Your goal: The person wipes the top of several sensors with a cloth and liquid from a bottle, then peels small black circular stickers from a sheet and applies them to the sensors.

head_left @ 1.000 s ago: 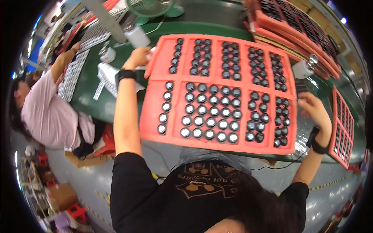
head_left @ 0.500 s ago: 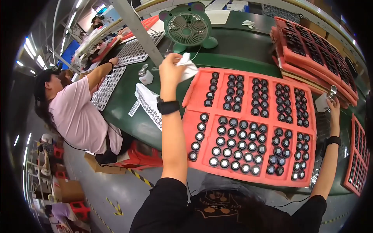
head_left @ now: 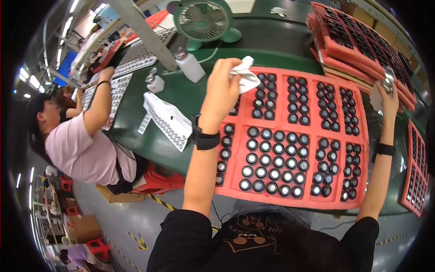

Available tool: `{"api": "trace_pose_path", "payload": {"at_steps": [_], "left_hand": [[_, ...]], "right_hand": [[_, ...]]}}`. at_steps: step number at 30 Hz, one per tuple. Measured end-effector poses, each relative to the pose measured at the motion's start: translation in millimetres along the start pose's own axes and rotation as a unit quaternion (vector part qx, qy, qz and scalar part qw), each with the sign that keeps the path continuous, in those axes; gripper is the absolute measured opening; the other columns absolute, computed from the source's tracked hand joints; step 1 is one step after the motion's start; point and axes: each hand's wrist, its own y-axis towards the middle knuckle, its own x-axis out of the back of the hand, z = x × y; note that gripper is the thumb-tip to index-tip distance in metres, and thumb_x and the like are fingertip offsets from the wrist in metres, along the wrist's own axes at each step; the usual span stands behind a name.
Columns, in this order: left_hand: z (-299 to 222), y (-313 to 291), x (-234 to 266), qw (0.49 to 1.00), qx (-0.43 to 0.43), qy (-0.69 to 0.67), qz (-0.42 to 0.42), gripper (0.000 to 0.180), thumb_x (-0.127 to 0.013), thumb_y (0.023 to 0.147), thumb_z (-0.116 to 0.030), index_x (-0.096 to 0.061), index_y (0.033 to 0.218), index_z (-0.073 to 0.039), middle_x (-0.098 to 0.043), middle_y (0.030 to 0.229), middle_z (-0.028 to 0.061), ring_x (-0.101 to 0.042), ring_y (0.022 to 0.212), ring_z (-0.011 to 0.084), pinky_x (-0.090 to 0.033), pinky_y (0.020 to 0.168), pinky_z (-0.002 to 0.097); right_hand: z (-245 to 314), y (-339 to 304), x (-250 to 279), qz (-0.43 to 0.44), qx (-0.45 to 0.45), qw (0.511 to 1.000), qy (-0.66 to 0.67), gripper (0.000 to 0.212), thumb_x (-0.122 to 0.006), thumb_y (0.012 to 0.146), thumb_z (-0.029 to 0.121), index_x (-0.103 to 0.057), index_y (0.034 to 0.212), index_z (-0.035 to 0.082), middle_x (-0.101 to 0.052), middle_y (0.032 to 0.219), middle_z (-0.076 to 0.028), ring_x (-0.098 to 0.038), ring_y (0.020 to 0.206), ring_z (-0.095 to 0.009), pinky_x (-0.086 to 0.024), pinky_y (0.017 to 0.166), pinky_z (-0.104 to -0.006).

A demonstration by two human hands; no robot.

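Observation:
My left hand is closed on a folded white cloth, held over the upper left corner of a pink foam tray. Rows of small round black pieces with pale, shiny tops sit in the tray's compartments. On the right, my right hand grips a whitish bottle with a metal top, beside the tray's far right corner. The fingers partly cover this bottle, and whether it touches the table cannot be told.
Left of the tray lie a white sheet with round marks, a small bottle and a larger bottle. A green fan stands behind. Foam trays are stacked at the back right. A co-worker works at the left.
My left hand has moved right with the cloth, over the tray's corner. My right hand has moved farther away with the bottle. A larger bottle behind my left hand now shows.

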Motion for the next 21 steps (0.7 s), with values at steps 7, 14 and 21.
{"api": "trace_pose_path", "payload": {"at_steps": [7,14,21], "left_hand": [[-8,-7,-9,0.999,-0.052,-0.007,0.012,0.029,-0.049,0.073,0.009,-0.054,0.100,-0.002,-0.050,0.095,0.0118,-0.054,0.084,0.0272,-0.044,0.070,0.0313],[0,-22,-21,0.997,-0.071,-0.014,0.026,0.034,-0.046,0.074,0.012,-0.057,0.103,-0.002,-0.051,0.097,0.0102,-0.054,0.081,0.0216,-0.045,0.069,0.0276],[-22,-30,-42,0.992,-0.102,-0.053,0.057,0.037,-0.047,0.072,0.012,-0.058,0.104,-0.003,-0.051,0.099,0.0106,-0.054,0.085,0.0220,-0.045,0.071,0.0290]], "right_hand": [[178,-77,-57,0.256,0.015,0.957,0.138,0.056,-0.073,0.064,0.015,-0.052,0.114,0.001,-0.061,0.095,-0.006,-0.057,0.087,-0.014,-0.045,0.078,-0.0257],[191,-121,-93,0.334,0.041,0.930,0.147,0.052,-0.074,0.064,0.015,-0.053,0.110,0.000,-0.058,0.101,-0.009,-0.056,0.091,-0.015,-0.044,0.081,-0.0272],[191,-129,-104,0.362,0.040,0.916,0.168,0.052,-0.072,0.065,0.013,-0.050,0.111,0.000,-0.056,0.103,-0.010,-0.055,0.093,-0.016,-0.043,0.081,-0.0278]]}}
